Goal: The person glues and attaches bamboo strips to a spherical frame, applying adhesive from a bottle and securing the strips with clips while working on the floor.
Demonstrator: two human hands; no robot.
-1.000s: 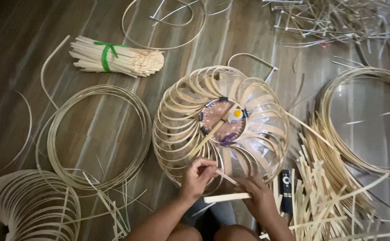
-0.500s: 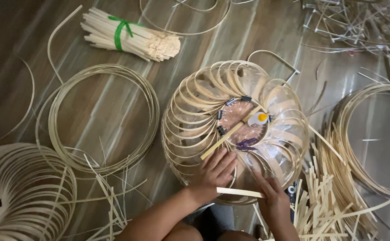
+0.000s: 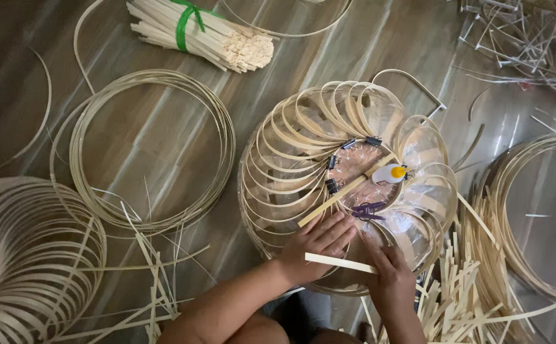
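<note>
A round lampshade frame of looped bamboo strips [image 3: 303, 146] lies on the wooden floor before me. In its middle ring sit black clips [image 3: 332, 162], a small white bottle with a yellow cap [image 3: 389, 173], purple scissors [image 3: 367, 210] and a loose flat stick [image 3: 345, 191]. My left hand [image 3: 316, 245] rests flat on the frame's near edge, fingers spread. My right hand [image 3: 389, 274] pinches a short flat bamboo strip [image 3: 338, 262] that lies across between both hands.
A bundle of sticks tied with green tape [image 3: 201, 32] lies at the back. A coil of bamboo rings [image 3: 150, 146] sits left of the frame, another looped frame [image 3: 23, 255] at far left. Cut strips [image 3: 475, 286] pile at right, beside a big coil [image 3: 533, 216].
The view has shifted, so everything sits lower and further right. My left hand went from pinching at the rim to lying flat on the frame. The short strip stays in my right hand.
</note>
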